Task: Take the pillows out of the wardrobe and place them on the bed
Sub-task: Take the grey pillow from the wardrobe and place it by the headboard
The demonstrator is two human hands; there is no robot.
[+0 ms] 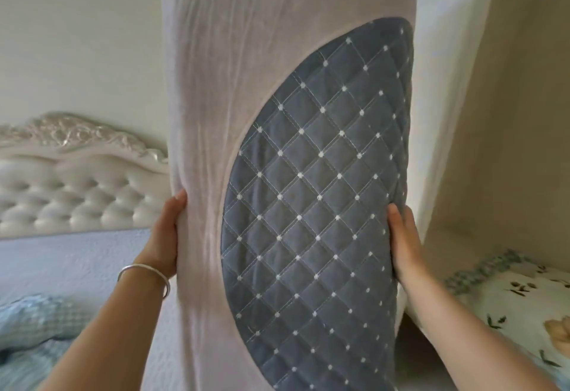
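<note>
Pillow out of wardrobe, held upright over bed, not yet set down. Left hand and right hand grasping its edges, fingers mostly hidden behind.

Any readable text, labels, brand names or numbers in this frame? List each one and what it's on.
None. The pillow, held by the left hand and right hand, shows only quilted stitching and dots. The bangle, headboard and floral pillow carry no writing.
</note>
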